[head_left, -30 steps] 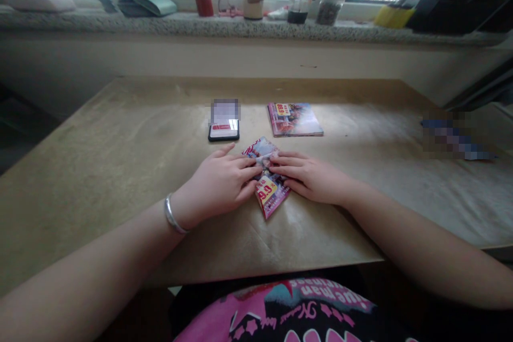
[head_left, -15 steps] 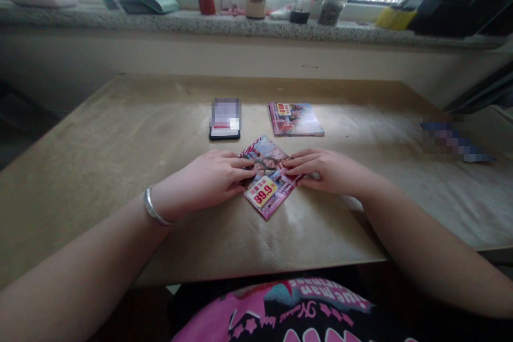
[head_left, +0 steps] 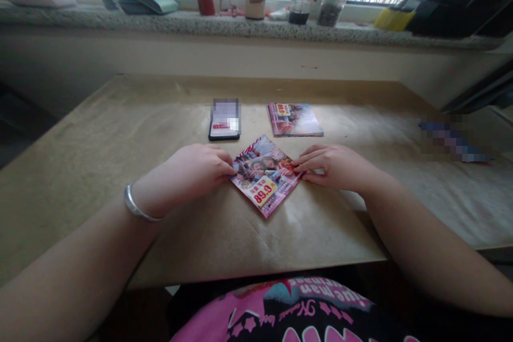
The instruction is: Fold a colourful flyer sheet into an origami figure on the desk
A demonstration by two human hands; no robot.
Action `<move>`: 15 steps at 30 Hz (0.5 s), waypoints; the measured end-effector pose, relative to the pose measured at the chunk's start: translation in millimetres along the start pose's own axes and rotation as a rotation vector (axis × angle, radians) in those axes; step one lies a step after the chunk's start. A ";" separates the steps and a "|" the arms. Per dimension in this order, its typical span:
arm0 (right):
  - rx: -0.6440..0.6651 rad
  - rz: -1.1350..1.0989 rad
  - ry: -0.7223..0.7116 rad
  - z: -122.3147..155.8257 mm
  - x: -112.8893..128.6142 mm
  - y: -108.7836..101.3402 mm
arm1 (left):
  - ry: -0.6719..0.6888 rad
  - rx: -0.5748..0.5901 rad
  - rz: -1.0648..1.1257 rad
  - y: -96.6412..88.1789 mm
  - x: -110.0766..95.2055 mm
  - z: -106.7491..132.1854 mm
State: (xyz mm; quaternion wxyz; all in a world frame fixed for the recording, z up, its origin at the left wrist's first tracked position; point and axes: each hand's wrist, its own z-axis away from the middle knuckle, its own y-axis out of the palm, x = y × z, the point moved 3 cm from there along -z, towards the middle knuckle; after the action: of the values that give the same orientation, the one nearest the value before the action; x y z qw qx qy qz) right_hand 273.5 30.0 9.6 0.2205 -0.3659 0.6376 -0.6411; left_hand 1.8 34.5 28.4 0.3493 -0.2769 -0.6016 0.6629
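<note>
Pink and glossy, a printed paper sheet (head_left: 272,175) sits at the heart of the dial, flat on the counter (head_left: 100,181), turned cornerwise so its near tip points to six o'clock, its yellow price label (head_left: 265,191) reading 89.9. Over at nine, the left hand (head_left: 196,173) sets bunched fingertips on one side corner; at three, the right hand (head_left: 339,167) answers on the opposite corner, fingers extended, thumb tucked near the edge. Is either one pinching? Can't tell, the underside is hidden! That diamond pose looks sensible: each of the hands gets a tip to steady, leaving the picture uncovered. Up at eleven lies a phone (head_left: 225,130), screen up, likely parked there for easy viewing. At one, a stack of similar sheets (head_left: 298,122) lies squared off, seemingly set handy yet beyond the fingers. Toward two, well apart, a bluish item (head_left: 455,141) shows only blurred.
</note>
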 end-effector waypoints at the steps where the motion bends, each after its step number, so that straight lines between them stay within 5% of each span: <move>1: 0.003 0.002 0.000 0.1 -0.1 -0.2 | -0.020 0.001 -0.023 -1.5 -0.2 -0.2; 15: -0.105 0.048 -0.034 -0.7 5.2 4.4 | 0.072 -0.070 -0.158 -2.5 -0.6 -2.1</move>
State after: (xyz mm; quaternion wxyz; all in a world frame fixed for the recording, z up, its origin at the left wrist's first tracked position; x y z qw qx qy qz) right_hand 268.8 26.2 6.3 0.2270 -0.3722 0.6753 -0.5949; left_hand 4.2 35.3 30.6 0.4118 -0.2641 -0.6313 0.6017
